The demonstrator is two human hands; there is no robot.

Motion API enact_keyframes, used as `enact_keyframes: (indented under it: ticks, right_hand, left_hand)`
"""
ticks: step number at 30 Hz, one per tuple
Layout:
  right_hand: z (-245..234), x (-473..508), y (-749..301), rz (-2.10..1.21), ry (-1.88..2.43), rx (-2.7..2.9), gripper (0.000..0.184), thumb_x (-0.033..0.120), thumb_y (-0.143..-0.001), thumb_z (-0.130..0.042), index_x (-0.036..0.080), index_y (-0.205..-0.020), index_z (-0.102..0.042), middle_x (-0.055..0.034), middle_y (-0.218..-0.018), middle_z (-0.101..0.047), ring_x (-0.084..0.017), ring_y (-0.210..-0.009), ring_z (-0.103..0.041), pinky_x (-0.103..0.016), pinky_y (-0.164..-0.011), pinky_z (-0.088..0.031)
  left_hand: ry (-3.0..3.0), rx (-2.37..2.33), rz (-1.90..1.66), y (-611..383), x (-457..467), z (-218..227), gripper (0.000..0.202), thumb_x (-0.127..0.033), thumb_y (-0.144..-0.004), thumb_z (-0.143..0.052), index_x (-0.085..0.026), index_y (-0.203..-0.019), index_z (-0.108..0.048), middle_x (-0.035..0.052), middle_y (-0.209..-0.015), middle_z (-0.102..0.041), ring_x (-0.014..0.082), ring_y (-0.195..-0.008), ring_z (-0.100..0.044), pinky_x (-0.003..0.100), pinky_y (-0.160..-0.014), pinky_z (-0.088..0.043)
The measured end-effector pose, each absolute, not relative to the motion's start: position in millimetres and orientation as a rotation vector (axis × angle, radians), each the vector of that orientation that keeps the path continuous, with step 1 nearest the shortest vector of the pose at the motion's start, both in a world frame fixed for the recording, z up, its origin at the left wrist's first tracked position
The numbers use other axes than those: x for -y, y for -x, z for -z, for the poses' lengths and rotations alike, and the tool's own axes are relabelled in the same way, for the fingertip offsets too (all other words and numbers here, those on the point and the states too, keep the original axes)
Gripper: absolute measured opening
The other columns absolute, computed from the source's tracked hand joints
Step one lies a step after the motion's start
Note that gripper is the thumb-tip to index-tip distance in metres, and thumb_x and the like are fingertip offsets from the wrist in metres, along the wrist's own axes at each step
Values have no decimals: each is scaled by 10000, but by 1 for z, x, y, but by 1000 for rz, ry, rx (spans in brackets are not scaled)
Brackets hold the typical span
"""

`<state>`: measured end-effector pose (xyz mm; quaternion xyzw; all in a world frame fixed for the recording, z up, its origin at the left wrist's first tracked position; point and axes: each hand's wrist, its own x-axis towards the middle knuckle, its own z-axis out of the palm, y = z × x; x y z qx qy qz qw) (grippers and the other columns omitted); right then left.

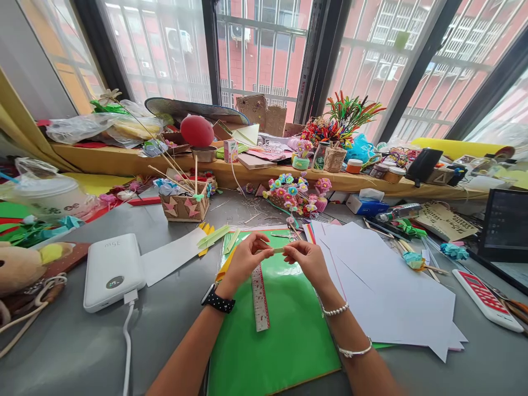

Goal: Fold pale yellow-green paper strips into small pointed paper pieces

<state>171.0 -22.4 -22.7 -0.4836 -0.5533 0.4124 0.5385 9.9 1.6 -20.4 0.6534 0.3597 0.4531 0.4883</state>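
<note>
Both hands meet above a green sheet (284, 335) on the grey table. My left hand (246, 257) and my right hand (305, 259) each pinch one end of a narrow pale green paper strip (278, 250), stretched level between them. A patterned ruler (260, 297) lies on the green sheet just below my hands. A small pair of scissors (289, 235) rests at the sheet's far edge. Folded green and yellow paper pieces (212, 235) lie to the left of it.
White paper sheets (379, 280) spread out at the right. A white power bank (112, 269) with a cable lies at the left. A cardboard box (185, 208), a basket of paper flowers (295, 195), a calculator (487, 300) and a cluttered sill (256, 165) ring the table.
</note>
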Motion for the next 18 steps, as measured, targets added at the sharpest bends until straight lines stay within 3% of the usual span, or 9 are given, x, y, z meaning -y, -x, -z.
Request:
enact_keyframes:
  ticks: [6,18]
  right_hand:
    - [22,26,-168,-916,1174,1462,151,283,-656,-589,136,-644,-621,-21,-510,-597,-140,-483,-582,-234,-472,-465]
    - [25,24,-171,-919,1218,1516,189,326,-646,-595,145,-665,-643,-34,-545,-619,-169,-552,-605,-264,-539,-476]
  left_hand:
    - [-1681,-878,-1051,-11,2,19,290,-283,-653,-579,-160,-895,-478,53,-753,-635,174,-733,-597,306,-669,-464]
    - [-1752,-916,-1024,-9,2,18,245,-225,-645,-584,-177,-834,-436,8,-663,-609,151,-653,-594,272,-612,-465]
